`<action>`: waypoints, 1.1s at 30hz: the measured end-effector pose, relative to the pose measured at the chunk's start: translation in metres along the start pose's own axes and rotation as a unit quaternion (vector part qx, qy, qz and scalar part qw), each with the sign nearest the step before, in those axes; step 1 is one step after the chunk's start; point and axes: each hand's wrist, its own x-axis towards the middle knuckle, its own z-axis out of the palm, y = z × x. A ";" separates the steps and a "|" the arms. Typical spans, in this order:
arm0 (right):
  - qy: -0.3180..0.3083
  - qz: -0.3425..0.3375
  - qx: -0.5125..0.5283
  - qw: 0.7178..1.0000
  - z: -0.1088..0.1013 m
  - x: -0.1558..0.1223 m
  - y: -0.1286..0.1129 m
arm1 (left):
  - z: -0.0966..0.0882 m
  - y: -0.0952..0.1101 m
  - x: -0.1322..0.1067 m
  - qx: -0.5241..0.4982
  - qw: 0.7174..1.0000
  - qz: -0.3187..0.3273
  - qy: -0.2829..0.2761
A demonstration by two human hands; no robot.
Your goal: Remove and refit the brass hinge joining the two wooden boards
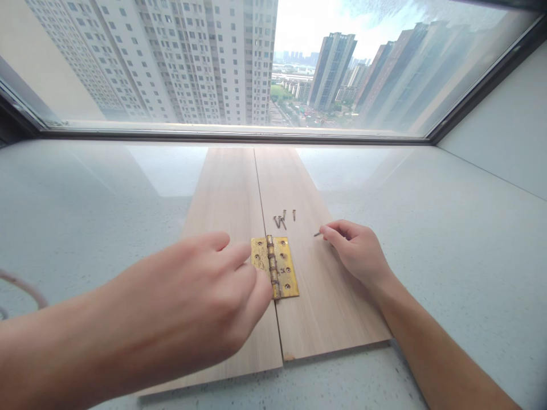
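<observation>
Hinge [284, 265] glossy brass-toned metal; boards [226, 193] matt wood; sill [448, 228] perhaps stone.

left hand [200, 296] — bare past wrist | right hand [359, 250] — bare past wrist

You have two wooden boards [226, 188], one brass hinge [280, 265], and what looks like four loose screws [282, 218] in a small, hard-to-separate cluster, plus a fifth screw [317, 233] apart from them.

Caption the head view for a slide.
The left hand rests on a brass hinge across two wooden boards; the right hand pinches a screw near loose screws.
</observation>
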 end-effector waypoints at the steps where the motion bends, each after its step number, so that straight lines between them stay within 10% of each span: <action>1: 0.000 -0.001 0.000 1.000 0.000 0.000 0.000 | -0.002 0.000 0.001 0.009 1.000 0.002 -0.005; 9: -0.001 -0.002 0.001 1.000 0.000 0.000 0.001 | -0.004 0.002 0.012 -0.008 0.999 0.035 -0.031; 20: -0.005 0.004 0.002 1.000 0.002 0.000 -0.002 | 0.018 -0.009 0.004 0.010 0.995 -0.102 -0.005; 33: -0.008 0.011 -0.007 1.000 0.000 -0.001 -0.004 | 0.006 -0.009 0.006 0.077 0.993 0.036 -0.086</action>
